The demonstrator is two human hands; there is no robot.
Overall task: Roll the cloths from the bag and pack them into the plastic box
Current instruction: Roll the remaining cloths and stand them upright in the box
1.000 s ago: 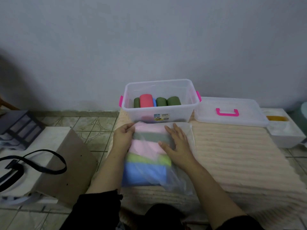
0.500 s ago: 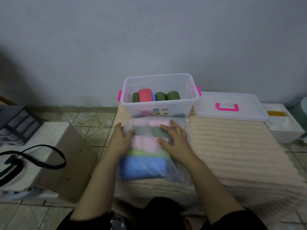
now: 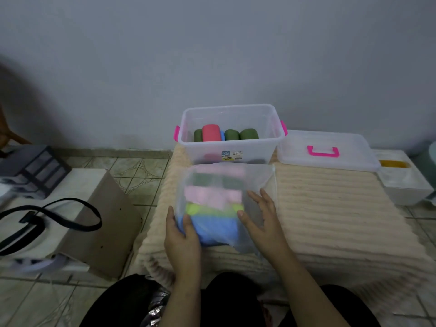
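A clear plastic bag [image 3: 257,178] lies on the cream ribbed mat [image 3: 330,208], holding a stack of folded cloths [image 3: 212,197]: pink, dark green, pink, lime, blue. My left hand [image 3: 181,239] grips the bag's near left corner over the blue cloth. My right hand [image 3: 264,220] rests with fingers spread on the bag's right side. Behind the bag stands the clear plastic box [image 3: 271,142] with pink latches. In it lie several rolled cloths [image 3: 226,134], green, red and blue.
The box lid [image 3: 325,149] with a pink handle lies to the right of the box. A white tub [image 3: 405,182] sits at the far right. On the tiled floor at left are a cardboard piece [image 3: 103,223], a black strap [image 3: 47,220] and a dark drawer unit [image 3: 30,168].
Both hands slid from the far end of the bag toward me, to its near end. The left hand now grips the near left corner. The bag mouth has puffed open.
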